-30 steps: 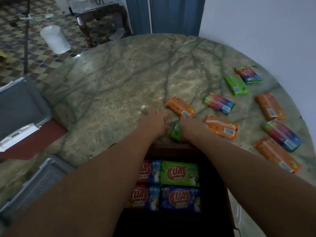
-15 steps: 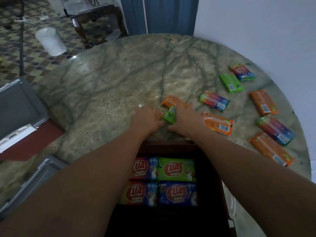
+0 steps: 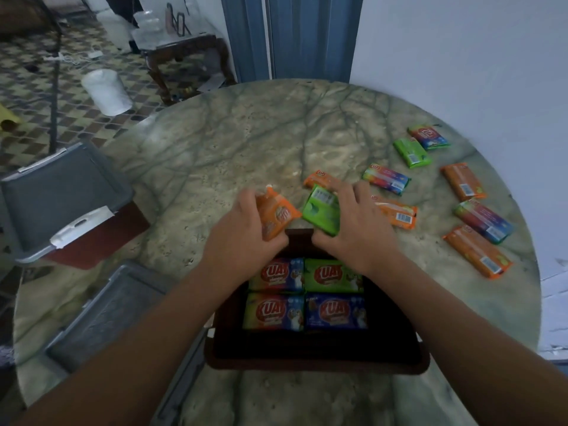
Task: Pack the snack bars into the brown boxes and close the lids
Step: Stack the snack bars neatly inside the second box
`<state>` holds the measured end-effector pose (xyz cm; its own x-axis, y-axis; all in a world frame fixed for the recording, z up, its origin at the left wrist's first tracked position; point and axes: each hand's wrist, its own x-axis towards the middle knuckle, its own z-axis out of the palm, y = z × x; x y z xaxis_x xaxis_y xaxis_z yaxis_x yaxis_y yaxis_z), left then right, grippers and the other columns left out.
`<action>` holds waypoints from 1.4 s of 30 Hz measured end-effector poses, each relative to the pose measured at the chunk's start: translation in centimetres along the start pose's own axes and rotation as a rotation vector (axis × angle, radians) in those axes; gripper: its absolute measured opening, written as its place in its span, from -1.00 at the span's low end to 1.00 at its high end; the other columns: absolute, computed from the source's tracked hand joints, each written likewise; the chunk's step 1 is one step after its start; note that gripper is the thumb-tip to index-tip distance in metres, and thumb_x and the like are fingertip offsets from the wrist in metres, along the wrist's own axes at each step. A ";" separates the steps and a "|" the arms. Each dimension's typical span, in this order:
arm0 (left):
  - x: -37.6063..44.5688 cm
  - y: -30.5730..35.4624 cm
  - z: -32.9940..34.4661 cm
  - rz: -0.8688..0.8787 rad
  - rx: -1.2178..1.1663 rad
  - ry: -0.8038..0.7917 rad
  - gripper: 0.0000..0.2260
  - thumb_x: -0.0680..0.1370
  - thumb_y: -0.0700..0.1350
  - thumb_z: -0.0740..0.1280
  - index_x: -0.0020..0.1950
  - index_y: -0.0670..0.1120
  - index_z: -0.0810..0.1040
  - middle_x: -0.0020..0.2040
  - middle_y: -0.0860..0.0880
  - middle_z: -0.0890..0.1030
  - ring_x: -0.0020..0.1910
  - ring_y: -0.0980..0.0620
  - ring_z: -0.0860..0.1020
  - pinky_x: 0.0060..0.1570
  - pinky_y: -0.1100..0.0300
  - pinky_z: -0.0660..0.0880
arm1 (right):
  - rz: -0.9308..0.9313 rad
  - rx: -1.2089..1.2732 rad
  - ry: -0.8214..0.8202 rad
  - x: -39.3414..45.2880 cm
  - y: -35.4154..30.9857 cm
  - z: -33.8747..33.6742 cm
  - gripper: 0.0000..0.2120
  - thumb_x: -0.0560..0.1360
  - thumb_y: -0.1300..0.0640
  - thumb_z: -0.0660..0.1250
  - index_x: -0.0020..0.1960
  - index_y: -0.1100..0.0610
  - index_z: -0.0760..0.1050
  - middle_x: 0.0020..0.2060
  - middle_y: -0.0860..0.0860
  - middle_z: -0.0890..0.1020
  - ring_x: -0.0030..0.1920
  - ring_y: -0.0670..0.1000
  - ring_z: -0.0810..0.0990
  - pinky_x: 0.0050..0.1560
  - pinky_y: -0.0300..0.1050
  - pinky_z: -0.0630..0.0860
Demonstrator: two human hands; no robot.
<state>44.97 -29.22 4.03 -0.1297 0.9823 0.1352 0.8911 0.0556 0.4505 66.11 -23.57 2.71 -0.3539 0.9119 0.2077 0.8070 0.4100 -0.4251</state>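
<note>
Four snack bars already lie flat in your dark brown open box [image 3: 313, 362] on the round marble bench [image 3: 215, 149]. Your left hand [image 3: 246, 232] grips an orange-wrapped snack bar [image 3: 276, 216] in curled fingers and your right hand [image 3: 353, 222] grips a green-wrapped snack bar [image 3: 321, 210], both just above the box's far edge.

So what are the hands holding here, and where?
Left hand grips an orange bar by its near end; right hand grips a green bar along its right side.
</note>
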 end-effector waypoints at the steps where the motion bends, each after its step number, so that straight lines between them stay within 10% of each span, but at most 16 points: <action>1: -1.4 -0.5 0.2 0.023 0.003 -0.039 -0.38 0.45 0.22 0.46 0.32 0.05 0.21 0.07 0.07 0.48 -0.12 0.06 0.56 -0.20 0.09 0.53 | -0.007 0.001 -0.017 -1.2 -0.2 0.2 -0.28 0.38 -0.21 0.47 0.41 -0.01 0.27 0.17 0.01 0.34 -0.01 0.10 0.52 -0.20 -0.06 0.38; 18: -6.3 -2.6 2.7 0.474 0.356 -0.415 -0.32 0.44 0.37 0.33 0.51 0.12 0.41 0.29 0.06 0.53 0.23 0.02 0.49 0.21 0.08 0.38 | -0.148 -0.253 -0.579 -8.5 0.9 2.9 -0.20 0.33 -0.21 0.53 0.45 -0.11 0.23 0.39 0.01 0.32 0.36 0.11 0.39 0.31 0.04 0.42; 30: -6.8 -2.1 2.1 0.367 0.241 -0.425 -0.77 0.47 0.19 0.21 0.00 0.09 0.46 -0.16 0.09 0.57 -0.21 0.06 0.55 -0.14 0.06 0.54 | -0.117 -0.292 -0.530 -8.6 1.0 3.5 -0.16 0.33 -0.23 0.53 0.49 -0.09 0.25 0.39 0.02 0.29 0.39 0.13 0.26 0.35 0.06 0.30; 37: -5.9 -2.3 2.4 0.400 0.251 -0.439 -0.72 0.54 0.16 0.25 0.19 0.10 0.49 0.06 0.13 0.52 0.03 0.08 0.49 -0.02 0.11 0.45 | -0.099 -0.242 -0.543 -8.7 1.0 3.2 -0.18 0.34 -0.21 0.54 0.49 -0.09 0.26 0.44 0.01 0.29 0.42 0.11 0.26 0.38 0.05 0.29; 42: -5.9 -2.8 2.5 0.282 0.160 -0.442 -0.73 0.52 0.15 0.24 0.20 0.21 0.36 -0.15 0.15 0.57 -0.20 0.11 0.55 -0.23 0.10 0.45 | -0.095 -0.241 -0.540 -8.7 1.0 3.4 -0.19 0.32 -0.22 0.55 0.46 -0.10 0.27 0.42 0.00 0.31 0.41 0.09 0.27 0.36 0.06 0.31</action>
<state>44.34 -34.76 -0.26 0.2884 0.9427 -0.1679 0.9243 -0.2284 0.3057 68.37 -31.02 -2.54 -0.5694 0.7768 -0.2691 0.8220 0.5327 -0.2016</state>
